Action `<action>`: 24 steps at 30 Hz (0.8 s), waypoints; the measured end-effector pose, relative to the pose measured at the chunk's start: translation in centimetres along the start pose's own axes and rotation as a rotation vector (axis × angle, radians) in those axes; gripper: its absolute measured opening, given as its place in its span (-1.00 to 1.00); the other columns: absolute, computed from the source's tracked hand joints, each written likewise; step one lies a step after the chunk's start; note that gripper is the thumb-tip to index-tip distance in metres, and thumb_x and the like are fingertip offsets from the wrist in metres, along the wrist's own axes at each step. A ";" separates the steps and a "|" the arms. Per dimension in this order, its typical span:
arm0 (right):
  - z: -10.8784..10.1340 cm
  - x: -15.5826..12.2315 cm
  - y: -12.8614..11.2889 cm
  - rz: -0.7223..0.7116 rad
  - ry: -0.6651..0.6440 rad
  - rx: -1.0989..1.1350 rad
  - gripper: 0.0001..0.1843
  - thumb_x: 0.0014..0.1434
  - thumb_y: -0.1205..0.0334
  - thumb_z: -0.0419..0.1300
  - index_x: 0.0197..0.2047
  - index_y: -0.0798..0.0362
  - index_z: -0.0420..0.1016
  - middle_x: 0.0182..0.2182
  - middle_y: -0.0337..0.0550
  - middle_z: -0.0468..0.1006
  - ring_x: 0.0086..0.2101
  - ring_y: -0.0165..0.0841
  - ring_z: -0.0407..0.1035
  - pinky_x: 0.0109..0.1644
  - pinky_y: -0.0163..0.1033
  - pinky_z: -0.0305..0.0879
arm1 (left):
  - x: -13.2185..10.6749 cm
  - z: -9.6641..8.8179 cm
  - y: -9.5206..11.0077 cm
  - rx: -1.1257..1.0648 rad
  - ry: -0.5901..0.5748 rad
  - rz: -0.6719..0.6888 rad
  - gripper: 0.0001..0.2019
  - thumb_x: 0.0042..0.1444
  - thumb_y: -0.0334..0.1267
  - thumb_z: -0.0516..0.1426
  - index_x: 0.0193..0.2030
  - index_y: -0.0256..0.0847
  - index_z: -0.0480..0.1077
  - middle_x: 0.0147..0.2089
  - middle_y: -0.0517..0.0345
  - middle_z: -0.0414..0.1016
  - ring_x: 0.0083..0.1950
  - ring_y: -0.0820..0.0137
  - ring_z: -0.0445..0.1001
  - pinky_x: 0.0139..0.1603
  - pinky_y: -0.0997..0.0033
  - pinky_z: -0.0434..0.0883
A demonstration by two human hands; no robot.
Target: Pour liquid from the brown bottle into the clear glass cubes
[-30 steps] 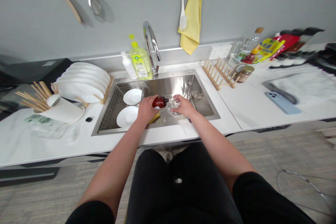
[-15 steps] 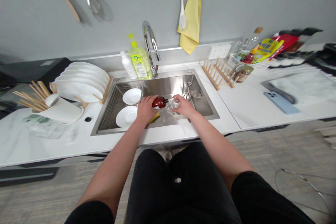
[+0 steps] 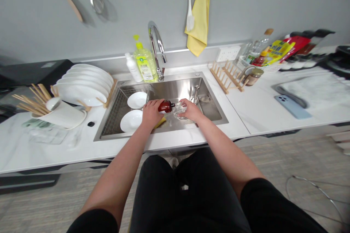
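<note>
Over the sink [image 3: 216, 111], my left hand [image 3: 151, 112] is closed around a reddish-brown bottle [image 3: 165, 106], tipped on its side with its dark neck pointing right. My right hand [image 3: 190, 110] has its fingers curled round a clear glass [image 3: 179, 108], whose mouth faces the bottle's neck. Whether liquid passes between them I cannot tell. Two white bowls [image 3: 131, 121] sit in the wire basket at the sink's left. Partly under my left hand lies a yellow sponge [image 3: 160, 122].
Behind the sink stand a chrome faucet [image 3: 155, 40], a yellow-green soap bottle [image 3: 146, 63] and a white bottle [image 3: 133, 68]. White plates [image 3: 82, 85] and a chopstick holder [image 3: 64, 115] occupy the left counter. At right are a wooden rack [image 3: 228, 76], a jar [image 3: 254, 77] and a phone [image 3: 292, 106].
Both hands keep the bottle and the glass in nearly the same place. Only a slight shift of the whole view shows.
</note>
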State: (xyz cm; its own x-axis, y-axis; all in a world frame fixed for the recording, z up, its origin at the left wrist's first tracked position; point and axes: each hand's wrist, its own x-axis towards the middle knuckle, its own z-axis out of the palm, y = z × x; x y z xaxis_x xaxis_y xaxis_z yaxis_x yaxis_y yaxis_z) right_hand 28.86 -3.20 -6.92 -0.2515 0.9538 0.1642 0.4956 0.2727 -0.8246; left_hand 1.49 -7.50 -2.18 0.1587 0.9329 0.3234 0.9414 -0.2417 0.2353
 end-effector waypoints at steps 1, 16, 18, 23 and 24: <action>0.0 0.0 0.0 0.001 -0.001 -0.003 -0.08 -0.10 0.21 0.74 0.31 -0.10 0.54 0.05 -0.12 0.72 0.06 -0.10 0.63 0.24 0.00 0.51 | 0.0 0.0 0.0 0.003 -0.004 -0.003 -0.22 0.12 -0.37 0.36 0.53 0.01 0.49 0.46 0.00 0.65 0.44 -0.09 0.53 0.43 -0.11 0.45; -0.1 0.0 -0.1 0.026 -0.004 -0.037 -0.09 -0.11 0.24 0.73 0.29 -0.11 0.55 0.06 -0.13 0.71 0.02 -0.11 0.63 0.20 -0.01 0.52 | -0.1 0.0 0.2 0.025 -0.013 0.008 -0.22 0.14 -0.36 0.35 0.54 0.01 0.49 0.49 0.00 0.63 0.47 -0.10 0.51 0.46 -0.14 0.42; -0.1 0.0 -0.2 0.022 -0.006 -0.037 -0.09 -0.11 0.24 0.73 0.29 -0.10 0.55 0.07 -0.13 0.71 0.04 -0.11 0.63 0.20 -0.02 0.52 | -0.1 0.0 0.2 0.029 -0.017 0.008 -0.22 0.14 -0.36 0.35 0.54 0.01 0.48 0.49 -0.01 0.62 0.47 -0.11 0.51 0.46 -0.14 0.42; -0.1 -0.1 -0.2 0.009 -0.005 -0.048 -0.11 -0.09 0.23 0.72 0.29 -0.10 0.54 0.10 -0.12 0.72 0.07 -0.10 0.63 0.23 -0.01 0.50 | -0.1 0.0 0.2 0.024 -0.016 0.003 -0.23 0.14 -0.35 0.34 0.54 0.01 0.48 0.48 0.00 0.63 0.46 -0.10 0.51 0.46 -0.13 0.42; -0.1 -0.1 -0.2 0.009 -0.005 -0.049 -0.11 -0.08 0.22 0.72 0.29 -0.10 0.54 0.10 -0.12 0.72 0.07 -0.10 0.63 0.23 -0.01 0.50 | -0.1 0.0 0.2 0.021 -0.012 0.002 -0.23 0.14 -0.36 0.34 0.53 0.01 0.49 0.48 0.00 0.64 0.46 -0.09 0.52 0.46 -0.13 0.42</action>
State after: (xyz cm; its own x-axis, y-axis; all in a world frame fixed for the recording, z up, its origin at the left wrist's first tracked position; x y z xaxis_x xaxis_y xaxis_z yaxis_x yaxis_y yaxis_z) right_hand 28.91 -3.34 -6.72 -0.2511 0.9556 0.1542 0.5382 0.2703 -0.7983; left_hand 1.62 -7.67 -2.14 0.1643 0.9354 0.3132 0.9470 -0.2384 0.2153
